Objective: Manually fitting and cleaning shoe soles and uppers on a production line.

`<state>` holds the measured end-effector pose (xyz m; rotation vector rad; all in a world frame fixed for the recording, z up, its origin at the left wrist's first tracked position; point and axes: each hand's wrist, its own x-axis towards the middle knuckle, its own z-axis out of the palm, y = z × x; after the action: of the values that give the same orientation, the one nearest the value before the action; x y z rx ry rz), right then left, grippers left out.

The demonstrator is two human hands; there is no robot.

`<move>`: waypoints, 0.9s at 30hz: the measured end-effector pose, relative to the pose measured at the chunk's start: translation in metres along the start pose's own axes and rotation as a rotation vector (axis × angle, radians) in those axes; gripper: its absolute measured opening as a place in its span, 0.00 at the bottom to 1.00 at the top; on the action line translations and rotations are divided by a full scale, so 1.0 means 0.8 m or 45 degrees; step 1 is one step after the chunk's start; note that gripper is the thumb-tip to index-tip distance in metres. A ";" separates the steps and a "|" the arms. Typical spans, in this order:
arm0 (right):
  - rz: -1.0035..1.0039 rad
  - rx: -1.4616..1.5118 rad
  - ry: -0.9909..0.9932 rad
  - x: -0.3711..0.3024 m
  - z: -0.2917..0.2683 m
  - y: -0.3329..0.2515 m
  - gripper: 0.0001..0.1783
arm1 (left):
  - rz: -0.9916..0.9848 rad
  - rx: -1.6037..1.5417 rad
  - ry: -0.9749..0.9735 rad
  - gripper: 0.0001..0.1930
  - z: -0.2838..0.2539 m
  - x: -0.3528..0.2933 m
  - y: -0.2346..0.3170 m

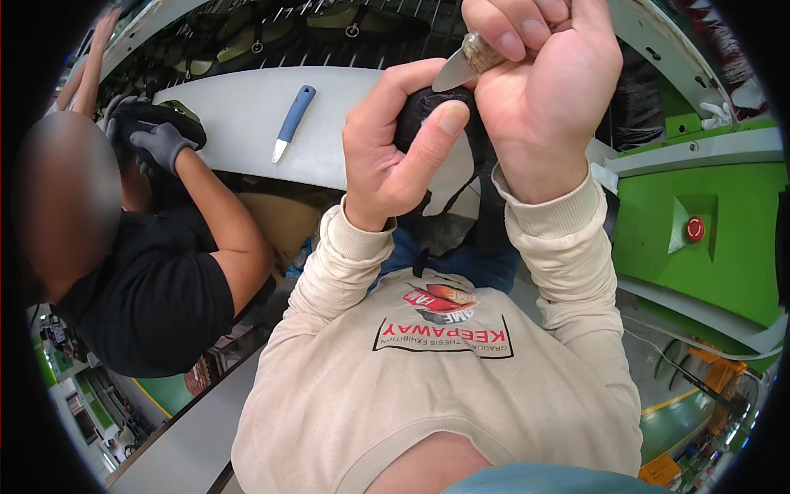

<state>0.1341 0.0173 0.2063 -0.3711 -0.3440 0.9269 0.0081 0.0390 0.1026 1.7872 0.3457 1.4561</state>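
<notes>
My left hand (387,148) is wrapped around a black shoe (424,107), its thumb pressed over the puckered black end. A pale underside and loose black strips show below my fingers. My right hand (547,86) grips a short knife (454,71) by its rough, wrapped handle. The knife's rounded metal blade lies at the top edge of the shoe, between my two hands; whether it cuts into the material I cannot tell. Both hands are held close together, in front of my chest.
A blue-handled knife (295,123) lies on the white table (222,103). At left, a person in grey gloves (164,144) holds a dark shoe (185,123). Shoes with buckles (352,30) stand on a rack beyond. A green machine (683,247) with a red button (695,229) is at right.
</notes>
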 end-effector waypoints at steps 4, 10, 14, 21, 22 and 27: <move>-0.003 0.046 0.111 -0.004 0.005 0.000 0.19 | 0.059 -0.075 -0.001 0.16 0.004 -0.001 0.001; -0.012 0.021 0.086 -0.009 0.003 0.001 0.19 | -0.020 -0.076 -0.023 0.16 0.000 -0.006 0.005; -0.060 -0.017 0.006 -0.011 0.007 0.001 0.20 | 0.022 -0.048 -0.017 0.15 0.002 -0.003 0.007; -0.228 -0.185 0.013 -0.018 0.020 0.005 0.21 | -0.038 -0.069 -0.050 0.15 0.005 0.000 0.002; -0.229 -0.184 0.012 -0.018 0.018 0.005 0.21 | -0.055 -0.102 -0.038 0.15 0.006 -0.001 0.003; -0.095 0.059 -0.104 -0.006 -0.011 0.004 0.20 | -0.093 -0.138 0.009 0.16 0.005 -0.004 0.007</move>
<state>0.1331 0.0133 0.1967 -0.2764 -0.4079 0.8775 0.0095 0.0313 0.1044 1.6667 0.3264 1.4043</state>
